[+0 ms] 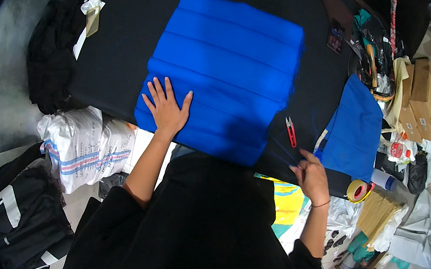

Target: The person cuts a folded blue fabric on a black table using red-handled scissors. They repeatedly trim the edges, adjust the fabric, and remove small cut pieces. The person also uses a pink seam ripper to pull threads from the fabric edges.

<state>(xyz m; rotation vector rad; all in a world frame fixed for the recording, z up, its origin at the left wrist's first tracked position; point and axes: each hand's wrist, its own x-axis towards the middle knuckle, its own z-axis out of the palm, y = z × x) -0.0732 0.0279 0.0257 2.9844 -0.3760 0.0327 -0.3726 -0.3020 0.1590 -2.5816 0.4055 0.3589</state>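
Note:
A folded blue cloth (225, 55) with crosswise creases and a frayed right edge lies on the black-covered table (124, 42). My left hand (169, 110) rests flat on its lower left part, fingers spread. To the right of the cloth, my right hand (311, 176) is low over the table with its fingers curled. Loose blue threads (283, 151) run from the cloth's corner to these fingertips. Just above that hand lie red thread snips (291, 132), blades pointing away from me. A second blue cloth piece (354, 133) lies beside it at the right.
A tape roll (358, 191) sits at the table's right front corner. At the far right are a phone (336, 36), a basket of tools (379, 74) and cardboard boxes (421, 100). Black cloth (53, 55) and a stuffed white sack (85, 145) are at the left.

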